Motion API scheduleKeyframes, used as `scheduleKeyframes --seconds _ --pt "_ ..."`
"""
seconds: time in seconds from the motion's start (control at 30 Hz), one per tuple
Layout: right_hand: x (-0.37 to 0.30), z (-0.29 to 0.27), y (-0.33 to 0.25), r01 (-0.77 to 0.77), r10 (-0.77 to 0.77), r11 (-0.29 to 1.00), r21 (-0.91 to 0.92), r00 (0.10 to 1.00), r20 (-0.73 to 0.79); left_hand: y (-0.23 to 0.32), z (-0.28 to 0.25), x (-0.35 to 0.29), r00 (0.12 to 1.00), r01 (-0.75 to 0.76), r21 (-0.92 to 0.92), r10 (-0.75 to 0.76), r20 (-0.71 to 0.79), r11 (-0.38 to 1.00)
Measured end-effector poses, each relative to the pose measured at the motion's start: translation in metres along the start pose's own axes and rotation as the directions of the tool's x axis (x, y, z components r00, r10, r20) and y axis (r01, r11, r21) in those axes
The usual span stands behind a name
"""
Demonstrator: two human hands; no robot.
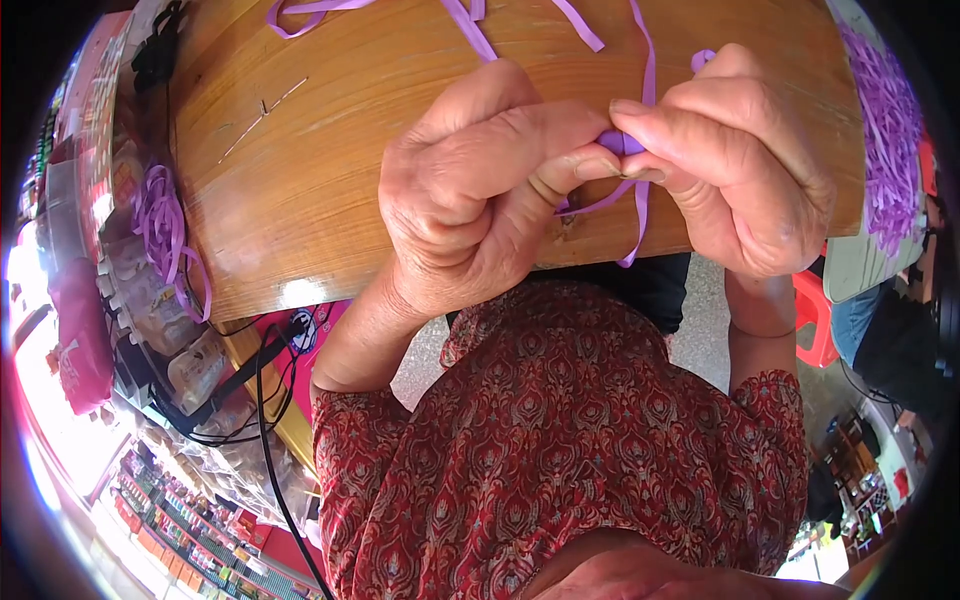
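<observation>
Between the fingertips of both hands is a small folded piece of purple ribbon [622, 143]. My left hand [480, 180] pinches its left side, thumb and forefinger pressed together. From the other side my right hand [740, 160] grips it the same way, their fingertips almost touching. A loose ribbon tail [641, 215] hangs below the pinch, and a strip [648, 50] runs up behind it. How the folds cross is hidden by the fingers. Both hands are above the near part of the wooden table [330, 170].
More purple ribbon strips [470, 30] lie at the table's far side. A thin wire-like piece [263, 110] rests on the left. Bunched ribbon [165, 220] hangs over the left edge; a mass of purple strips [885, 130] is at right. A red stool [815, 320] stands below, a black cable [265, 430] lower left.
</observation>
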State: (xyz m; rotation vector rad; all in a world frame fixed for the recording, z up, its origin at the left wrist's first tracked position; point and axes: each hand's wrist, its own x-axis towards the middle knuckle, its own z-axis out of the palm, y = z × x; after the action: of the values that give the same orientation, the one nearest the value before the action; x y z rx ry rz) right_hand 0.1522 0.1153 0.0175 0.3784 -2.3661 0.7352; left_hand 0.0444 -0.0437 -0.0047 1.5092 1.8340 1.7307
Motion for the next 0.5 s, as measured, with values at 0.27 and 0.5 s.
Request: scheduleKeyframes --seconds 0.27,0.5 --pt "-0.009 0.01 0.005 0.016 -0.01 0.994 0.106 0.998 -0.06 0.001 0.006 -0.004 0.995 0.095 -0.215 -0.096 0.004 0.972" --pt "0.01 -0.002 -0.011 -0.192 0.179 0.975 0.11 0.977 0.114 -0.005 0.007 -0.002 0.966 0.202 -0.475 -0.253 -0.044 0.856"
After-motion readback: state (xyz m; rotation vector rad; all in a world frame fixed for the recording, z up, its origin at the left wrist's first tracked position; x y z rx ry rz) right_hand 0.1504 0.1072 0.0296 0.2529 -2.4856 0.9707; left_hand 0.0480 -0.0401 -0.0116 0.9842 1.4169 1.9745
